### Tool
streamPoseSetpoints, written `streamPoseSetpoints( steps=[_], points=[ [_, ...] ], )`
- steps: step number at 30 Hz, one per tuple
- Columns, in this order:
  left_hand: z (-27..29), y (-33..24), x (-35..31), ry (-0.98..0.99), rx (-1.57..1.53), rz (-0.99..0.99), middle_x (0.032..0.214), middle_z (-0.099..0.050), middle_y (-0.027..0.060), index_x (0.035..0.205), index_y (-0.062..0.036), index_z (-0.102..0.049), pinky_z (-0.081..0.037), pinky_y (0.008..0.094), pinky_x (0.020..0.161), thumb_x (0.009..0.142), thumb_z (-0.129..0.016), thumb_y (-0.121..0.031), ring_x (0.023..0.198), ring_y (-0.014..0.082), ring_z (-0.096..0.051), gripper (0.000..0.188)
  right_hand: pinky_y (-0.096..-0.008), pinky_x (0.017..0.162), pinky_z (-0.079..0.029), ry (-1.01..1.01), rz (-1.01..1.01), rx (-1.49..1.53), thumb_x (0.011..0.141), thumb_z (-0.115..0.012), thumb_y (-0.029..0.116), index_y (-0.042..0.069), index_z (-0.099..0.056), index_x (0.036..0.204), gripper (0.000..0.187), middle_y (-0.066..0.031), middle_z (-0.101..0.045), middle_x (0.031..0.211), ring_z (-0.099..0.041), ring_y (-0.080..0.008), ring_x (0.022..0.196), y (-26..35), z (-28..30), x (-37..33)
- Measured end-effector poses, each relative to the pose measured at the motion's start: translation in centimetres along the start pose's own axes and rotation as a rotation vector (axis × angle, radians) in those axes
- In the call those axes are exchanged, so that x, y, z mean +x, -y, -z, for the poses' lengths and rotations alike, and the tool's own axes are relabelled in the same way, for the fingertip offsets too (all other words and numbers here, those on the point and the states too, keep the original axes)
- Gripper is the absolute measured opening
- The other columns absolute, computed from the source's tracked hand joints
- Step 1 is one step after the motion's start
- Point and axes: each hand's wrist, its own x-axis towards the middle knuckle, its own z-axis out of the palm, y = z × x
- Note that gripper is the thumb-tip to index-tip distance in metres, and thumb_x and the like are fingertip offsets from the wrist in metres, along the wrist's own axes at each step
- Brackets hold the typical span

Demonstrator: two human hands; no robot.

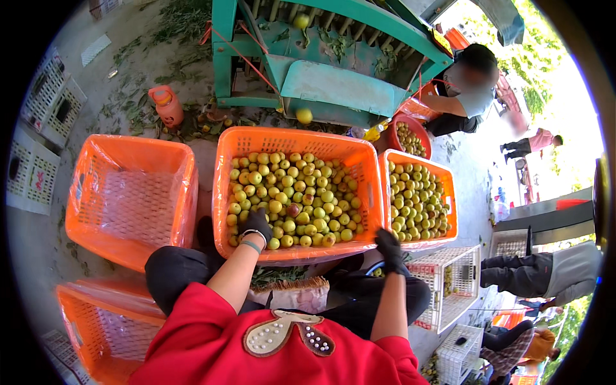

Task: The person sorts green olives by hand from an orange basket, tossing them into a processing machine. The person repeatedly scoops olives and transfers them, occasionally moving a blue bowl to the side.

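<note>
The large orange crate (299, 138) in front of me is lined with clear plastic and holds many round yellow-green fruits (301, 192) that look like jujubes. One dark reddish-brown fruit (293, 210) lies among them. My left hand (258, 224), in a black glove, reaches onto the fruits at the crate's near left; its fingertips are hidden or too dark to make out. By the near right corner is my right hand (390, 253), also gloved in black. Its fingers are extended with no fruit visible in them. Beneath it, a blue-rimmed container (377, 268) shows partly.
Left stand a plastic-lined orange crate (131, 247) and another orange crate (80, 308). On the right are a fruit-filled orange crate (457, 212), a red tub (427, 138) and a white crate (443, 289). A green machine (340, 86) rises ahead; a person (471, 90) crouches beside it.
</note>
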Motion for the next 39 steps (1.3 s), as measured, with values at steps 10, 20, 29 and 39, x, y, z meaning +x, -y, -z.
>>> streamPoseSetpoints(
  steps=[10,20,29,39],
  points=[
    [-3.6,-3.5,-0.6,0.092,-0.112,-0.049,0.139,-0.03,0.0273,0.146,-0.0126,-0.012,-0.044,0.0441,0.093,0.072,-0.061,-0.013,0.117,0.0413,-0.047,0.088,-0.0392,0.084,-0.047,0.123,0.143,-0.56,0.068,-0.068,0.011,0.009,-0.056,0.11,0.044,-0.0186,-0.058,0.102,-0.057,-0.0329,0.102,-4.3,-16.1,4.0],
    [-3.8,-4.6,-2.6,0.049,-0.142,-0.282,0.147,-0.022,0.0219,0.144,-0.0188,-0.016,-0.046,0.0436,0.091,0.078,-0.059,-0.018,0.12,0.0404,-0.046,0.079,-0.0415,0.098,-0.038,-0.133,0.7,-0.406,0.073,-0.066,0.004,0.004,-0.045,0.128,0.058,-0.0202,-0.053,0.119,-0.046,-0.0379,0.115,4.3,-19.2,3.4],
    [2.1,1.2,3.6,-0.015,-0.094,-0.102,0.127,-0.052,0.0168,0.119,-0.0085,-0.056,-0.047,0.0407,0.09,0.075,-0.062,-0.02,0.107,0.0329,-0.056,0.046,-0.0534,0.102,-0.03,0.46,0.534,-1.101,0.08,-0.061,0.036,0.025,-0.042,0.136,0.06,-0.0114,-0.023,0.149,-0.027,-0.038,0.132,4.7,-24.6,-1.0],
    [-0.2,-2.0,2.4,-0.135,-0.107,-0.031,0.121,-0.046,0.0235,0.125,-0.0178,-0.045,-0.05,0.0485,0.082,0.072,-0.069,-0.048,0.102,0.0382,-0.056,0.065,-0.0485,0.106,-0.027,0.126,0.111,-1.169,0.073,-0.067,0.049,0.022,-0.04,0.137,0.075,-0.0195,-0.024,0.147,-0.028,-0.0388,0.132,4.0,-16.6,1.1]
  ],
)
